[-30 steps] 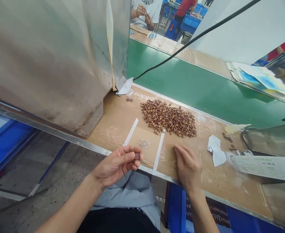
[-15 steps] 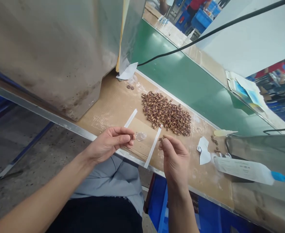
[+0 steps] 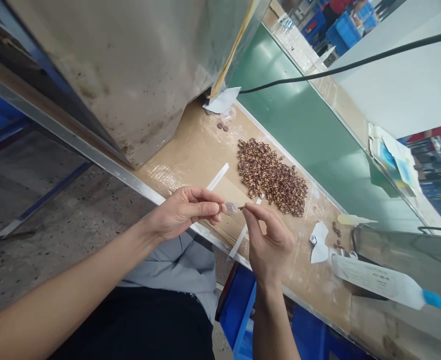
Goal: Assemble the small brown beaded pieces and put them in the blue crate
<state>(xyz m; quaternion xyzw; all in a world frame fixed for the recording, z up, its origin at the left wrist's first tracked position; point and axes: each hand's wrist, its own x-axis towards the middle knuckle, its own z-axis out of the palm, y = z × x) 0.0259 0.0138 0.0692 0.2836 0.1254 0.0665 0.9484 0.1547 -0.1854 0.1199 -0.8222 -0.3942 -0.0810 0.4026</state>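
Observation:
Between the thumb and fingers of my left hand (image 3: 188, 212) is a small clear plastic oval piece (image 3: 231, 207), pointing to the right. My right hand (image 3: 268, 242) is pinched on a tiny brown-and-gold part (image 3: 242, 207), close by the oval's right end. Whether the two touch cannot be made out. Beyond my hands lies a heap of small brown-and-gold parts (image 3: 273, 177) on the brown-covered bench (image 3: 190, 150). White tape strips (image 3: 219, 176) cross the bench surface near my fingers.
At right lie a white squeeze bottle (image 3: 378, 280) with a blue tip, a crumpled white paper (image 3: 319, 242) and a yellowish nozzle (image 3: 355, 220). A metal housing (image 3: 130, 75) stands on the left. A green panel (image 3: 310, 130) borders the back; a black cable (image 3: 318, 76) hangs across.
My right hand has moved left, bringing the small part up to the clear oval piece. My left hand keeps its pinch. The whole view has shifted and tilted slightly.

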